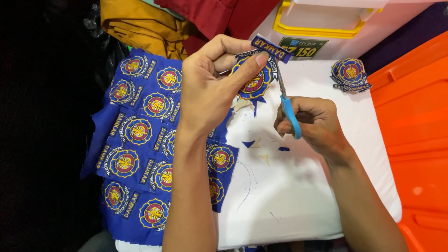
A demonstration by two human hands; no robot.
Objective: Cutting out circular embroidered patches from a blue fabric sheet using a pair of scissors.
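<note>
While the left hand [210, 88] pinches a half-trimmed embroidered patch [254, 84] above the white board [303, 186] and the right hand [312, 123] grips blue-handled scissors [287, 105], a small stack of cut patches [351, 74] lies finished, with the uncut blue sheet [140, 154] mostly remaining.

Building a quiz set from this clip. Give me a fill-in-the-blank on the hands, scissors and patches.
1. The right hand holds scissors with ____ handles.
2. The left hand pinches a round patch above the ____ board.
3. A small pile of cut patches lies at the board's far ____ corner.
4. The uncut patches sit on a sheet of ____ cloth.

Missing words: blue; white; right; blue
</note>
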